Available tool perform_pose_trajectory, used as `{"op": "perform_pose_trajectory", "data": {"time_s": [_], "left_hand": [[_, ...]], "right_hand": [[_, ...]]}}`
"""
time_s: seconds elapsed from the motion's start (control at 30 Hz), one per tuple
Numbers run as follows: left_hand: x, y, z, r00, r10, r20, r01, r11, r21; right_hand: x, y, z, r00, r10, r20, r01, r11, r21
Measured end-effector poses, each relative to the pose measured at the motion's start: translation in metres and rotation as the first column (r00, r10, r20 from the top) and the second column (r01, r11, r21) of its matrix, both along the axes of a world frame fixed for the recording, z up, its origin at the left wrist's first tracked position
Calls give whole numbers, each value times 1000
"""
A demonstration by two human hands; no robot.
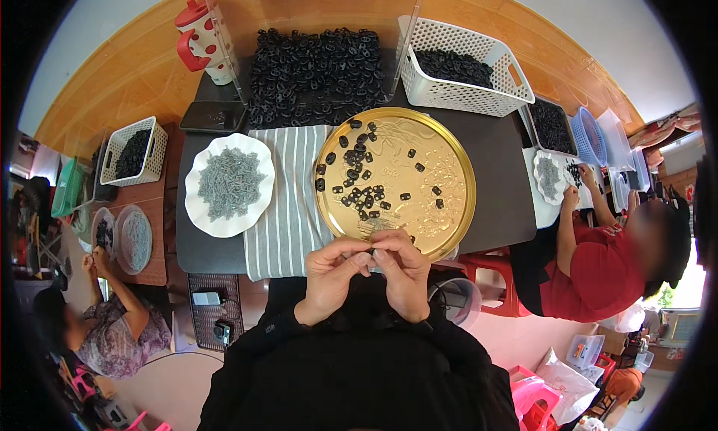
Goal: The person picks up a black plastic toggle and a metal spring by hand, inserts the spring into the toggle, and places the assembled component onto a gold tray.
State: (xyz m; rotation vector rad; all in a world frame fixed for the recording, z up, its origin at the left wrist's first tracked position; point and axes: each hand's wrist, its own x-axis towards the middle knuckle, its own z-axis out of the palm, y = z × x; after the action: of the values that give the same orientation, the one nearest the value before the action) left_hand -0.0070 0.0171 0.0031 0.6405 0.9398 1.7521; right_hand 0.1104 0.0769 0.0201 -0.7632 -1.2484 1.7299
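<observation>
Over the near rim of a round gold tray, my left hand and my right hand meet, thumbs and forefingers pinched together. Between the fingertips is a small black plastic piece, mostly hidden by them. Loose black two-holed plastic pieces lie scattered on the tray, thickest on its left side. Thin silvery bits show on the tray just beyond my fingers. To the left, a white scalloped plate carries a heap of small grey metal parts, perhaps springs.
A clear bin of black pieces and a white perforated basket stand at the back. Beside them are a black phone-like slab and a red-lidded tumbler. A striped cloth lies under the tray. Co-workers sit on both sides.
</observation>
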Motion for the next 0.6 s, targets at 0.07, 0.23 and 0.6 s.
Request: {"op": "perform_pose_trajectory", "data": {"time_s": [0.07,0.23,0.6], "left_hand": [[-3,-1,-2,1000,24,6,-24,1000,20],[-15,-5,1,994,23,-109,-30,998,-61],[-27,-8,0,986,3,-169,-17,996,-85]], "right_hand": [[0,1,0,1000,22,-2,-22,1000,8],[19,58,25,808,-239,539,-284,643,712],[10,105,21,585,-239,775,-712,306,632]]}}
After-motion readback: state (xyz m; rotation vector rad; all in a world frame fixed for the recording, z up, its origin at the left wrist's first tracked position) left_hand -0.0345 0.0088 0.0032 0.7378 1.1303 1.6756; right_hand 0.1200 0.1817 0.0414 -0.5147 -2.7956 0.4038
